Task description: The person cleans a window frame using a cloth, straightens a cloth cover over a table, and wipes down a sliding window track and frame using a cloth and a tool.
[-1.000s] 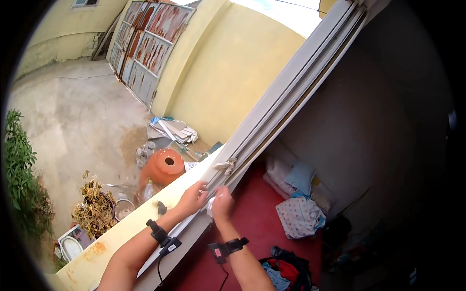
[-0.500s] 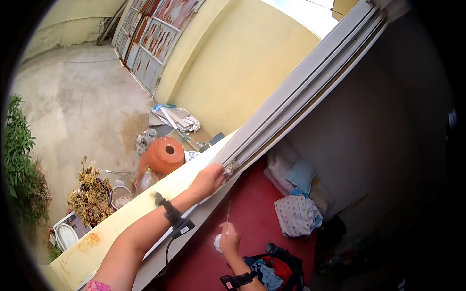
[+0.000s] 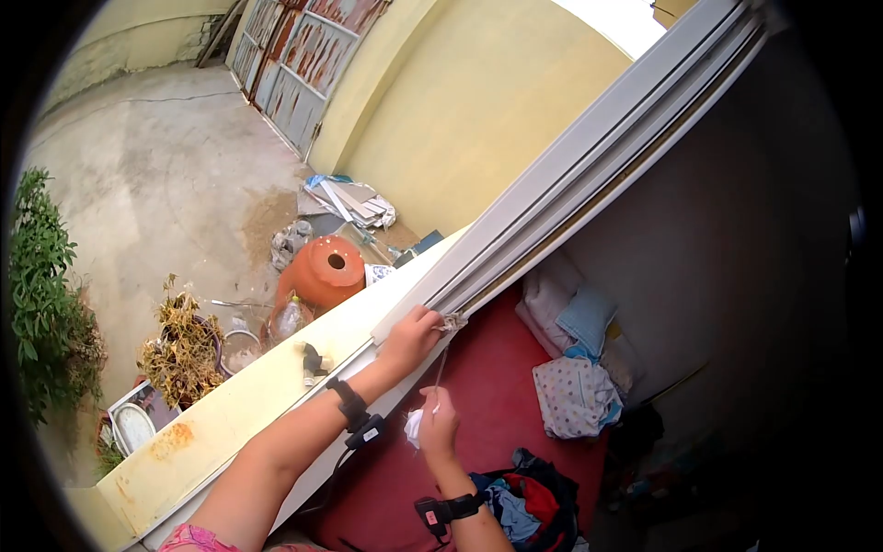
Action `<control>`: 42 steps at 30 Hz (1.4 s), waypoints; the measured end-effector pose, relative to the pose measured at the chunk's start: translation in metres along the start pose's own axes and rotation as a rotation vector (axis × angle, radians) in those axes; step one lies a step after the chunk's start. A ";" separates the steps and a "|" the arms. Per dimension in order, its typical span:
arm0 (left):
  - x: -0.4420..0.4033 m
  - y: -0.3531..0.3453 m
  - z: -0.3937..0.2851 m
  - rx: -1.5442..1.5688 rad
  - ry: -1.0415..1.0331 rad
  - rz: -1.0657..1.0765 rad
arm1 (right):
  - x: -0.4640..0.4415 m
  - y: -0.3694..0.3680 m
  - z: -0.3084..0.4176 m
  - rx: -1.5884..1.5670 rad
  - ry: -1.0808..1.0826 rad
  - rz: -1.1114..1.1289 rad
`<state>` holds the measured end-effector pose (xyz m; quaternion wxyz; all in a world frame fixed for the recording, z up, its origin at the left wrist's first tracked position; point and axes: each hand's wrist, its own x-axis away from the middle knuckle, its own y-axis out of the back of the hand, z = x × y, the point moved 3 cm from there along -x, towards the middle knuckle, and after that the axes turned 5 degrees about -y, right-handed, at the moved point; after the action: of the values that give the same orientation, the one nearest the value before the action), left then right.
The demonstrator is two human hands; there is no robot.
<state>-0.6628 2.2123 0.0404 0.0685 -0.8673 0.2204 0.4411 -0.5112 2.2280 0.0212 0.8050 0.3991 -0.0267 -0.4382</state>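
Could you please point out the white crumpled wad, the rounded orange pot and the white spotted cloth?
White crumpled wad [image 3: 413, 428], head view: its exposed side.
Rounded orange pot [image 3: 316, 277], head view: body beside the hole.
White spotted cloth [image 3: 568, 392], head view: upper surface.

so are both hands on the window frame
No, the left hand is at the window frame, but the right hand is apart from it, holding a white wad.

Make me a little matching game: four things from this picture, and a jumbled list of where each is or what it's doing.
1. Left hand
2. Right hand
3. Round pot
4. Spotted bundle

A. Orange, outdoors
B. Holding a thin stick
C. Lying on the red surface
D. Up at the window frame

Pairs: 1-D, 2-B, 3-A, 4-C
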 end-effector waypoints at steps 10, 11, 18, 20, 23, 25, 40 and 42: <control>0.001 0.004 -0.001 0.139 0.102 -0.001 | -0.045 -0.005 0.018 0.143 -0.061 -0.036; 0.002 0.009 -0.007 0.156 0.073 -0.016 | -0.047 -0.008 0.018 0.177 -0.111 -0.058; 0.047 0.022 0.000 0.079 0.328 0.287 | -0.071 -0.033 0.016 0.136 -0.075 -0.228; 0.053 0.022 0.002 0.141 0.325 0.313 | -0.078 -0.034 0.014 0.141 -0.097 -0.217; 0.061 0.020 0.011 0.215 0.359 0.355 | -0.090 -0.035 -0.001 -0.070 -0.025 -0.173; 0.061 0.018 0.005 0.358 0.528 0.472 | -0.093 -0.031 -0.005 -0.165 -0.026 -0.045; 0.024 -0.004 -0.018 0.225 0.374 0.298 | -0.124 0.032 0.050 0.190 0.116 0.020; 0.028 -0.004 -0.015 0.183 0.366 0.259 | -0.123 0.027 0.049 0.166 0.128 0.004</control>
<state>-0.6356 2.2024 0.0273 0.0487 -0.8875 0.3775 0.2599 -0.5876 2.2955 0.1104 0.7700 0.4914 -0.0124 -0.4067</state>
